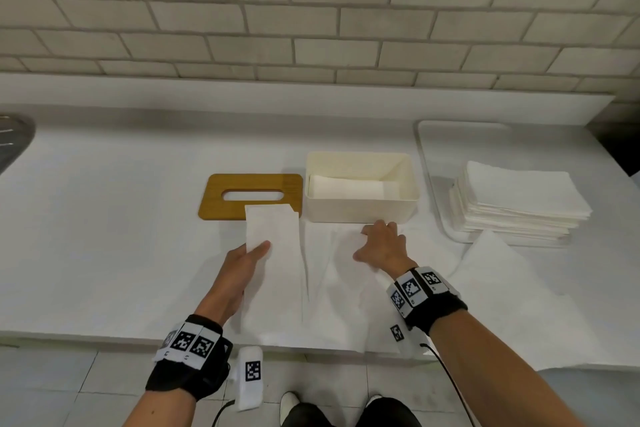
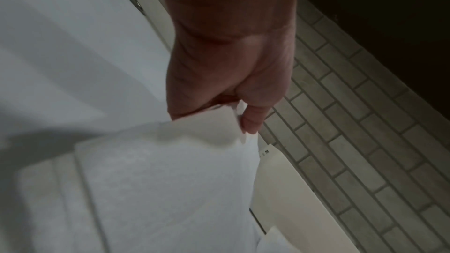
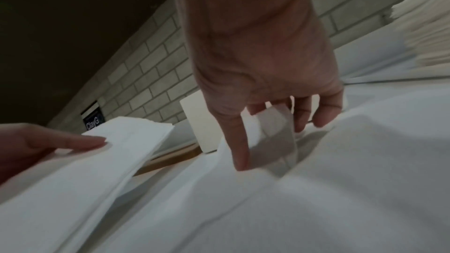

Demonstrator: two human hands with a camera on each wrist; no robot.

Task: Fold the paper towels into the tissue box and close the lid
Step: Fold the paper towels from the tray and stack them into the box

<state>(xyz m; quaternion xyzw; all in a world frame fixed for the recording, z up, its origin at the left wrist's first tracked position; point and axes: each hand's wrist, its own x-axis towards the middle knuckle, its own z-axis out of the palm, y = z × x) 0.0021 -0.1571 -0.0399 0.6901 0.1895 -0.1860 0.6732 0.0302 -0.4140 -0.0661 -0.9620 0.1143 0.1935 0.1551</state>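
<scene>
Nearest the person, a big paper towel (image 1: pixel 332 288) lies spread on the white worktop (image 1: pixel 104 218). The left hand (image 1: pixel 242 263) pinches its folded-over strip with thumb on top, lifting it. The right hand (image 1: pixel 382 246) presses down on the sheet with fingers loosely spread, gripping nothing as far as the blurry wrist view shows. Just behind: one wooden lid (image 1: pixel 239 194) lying flat, off the box, and one cream tissue box (image 1: pixel 360 208), open, with one rolled towel (image 1: pixel 349 189) inside. Right of that, one tray (image 1: pixel 433 184) carries a stack of towels (image 1: pixel 516 208).

Head view bright and barrel-distorted; both wrist views dim and blurred.
</scene>
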